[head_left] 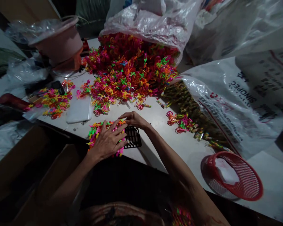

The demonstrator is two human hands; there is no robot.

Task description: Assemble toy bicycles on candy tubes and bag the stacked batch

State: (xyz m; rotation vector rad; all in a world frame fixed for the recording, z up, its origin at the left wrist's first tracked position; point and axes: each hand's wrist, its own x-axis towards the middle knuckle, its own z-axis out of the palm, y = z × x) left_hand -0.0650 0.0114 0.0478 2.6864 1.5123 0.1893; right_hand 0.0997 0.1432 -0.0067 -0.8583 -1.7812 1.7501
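My left hand lies flat, fingers spread, on a batch of small neon plastic pieces that fill a black grid tray near the table's front edge. My right hand reaches across just behind it, fingers curled and pinched at the tray's far edge; what they hold is too small to make out. A large heap of the same pink, orange, green and yellow pieces spills from a clear plastic bag at the back.
A red mesh basket lies tipped at the right front. A printed white sack covers the right side, with slim sticks beside it. A pink tub, a white flat case and smaller piles sit left.
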